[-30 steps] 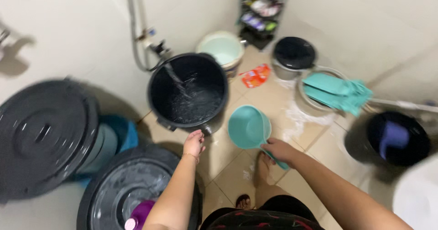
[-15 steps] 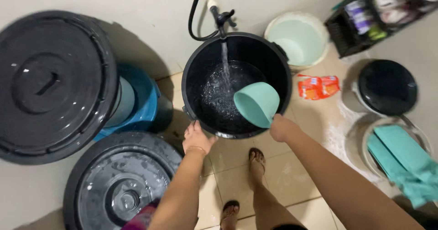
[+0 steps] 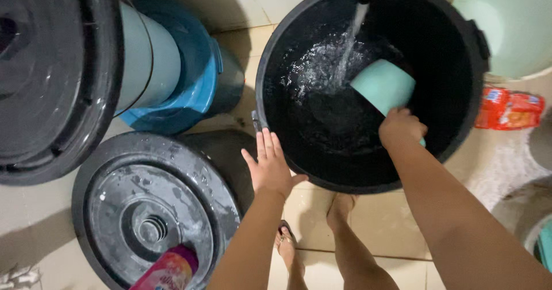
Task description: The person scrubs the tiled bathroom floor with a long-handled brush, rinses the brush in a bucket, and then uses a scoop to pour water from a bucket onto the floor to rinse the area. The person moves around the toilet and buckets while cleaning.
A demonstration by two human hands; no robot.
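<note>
gripping a teal scoop (image 3: 382, 86), right hand (image 3: 401, 130) dips it inside the black bucket (image 3: 287, 48) under running water (image 3: 348, 48) — left hand (image 3: 269, 166) rests open-fingered on the rim.

The tiled floor (image 3: 368, 232) carries a black tub (image 3: 287, 146), 2 lidded bins (image 3: 149, 209) and a red packet (image 3: 509, 109).

Home washroom: tiled floor (image 3: 322, 221), water tubs (image 3: 460, 123).

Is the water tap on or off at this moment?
On. A stream of water falls into the black bucket and splashes beside the teal scoop.
</note>
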